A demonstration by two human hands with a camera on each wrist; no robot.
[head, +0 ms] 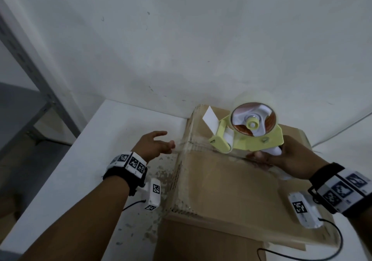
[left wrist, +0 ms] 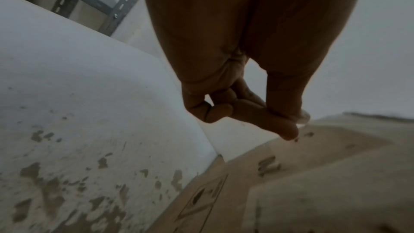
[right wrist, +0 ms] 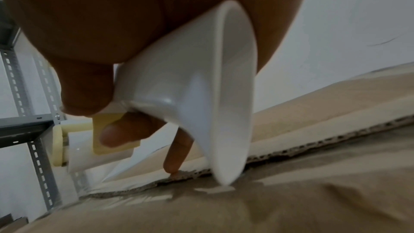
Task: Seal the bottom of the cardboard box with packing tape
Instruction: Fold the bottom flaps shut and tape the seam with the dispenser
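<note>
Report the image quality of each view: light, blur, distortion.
Head view: dim, even light, wide-angle bending, slight softness; the yellow tape dispenser reads clearly. Left wrist view: the left hand is dark and backlit, the brown cardboard box smeared. Right wrist view: the right hand is underexposed, the dispenser's white handle soft and close.

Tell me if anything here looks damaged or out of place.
Yes. The white table is chipped beside the cardboard box, with brown patches showing through the paint. The box flaps' meeting edges look ragged, exposing corrugation. The tape dispenser seems normal.
</note>
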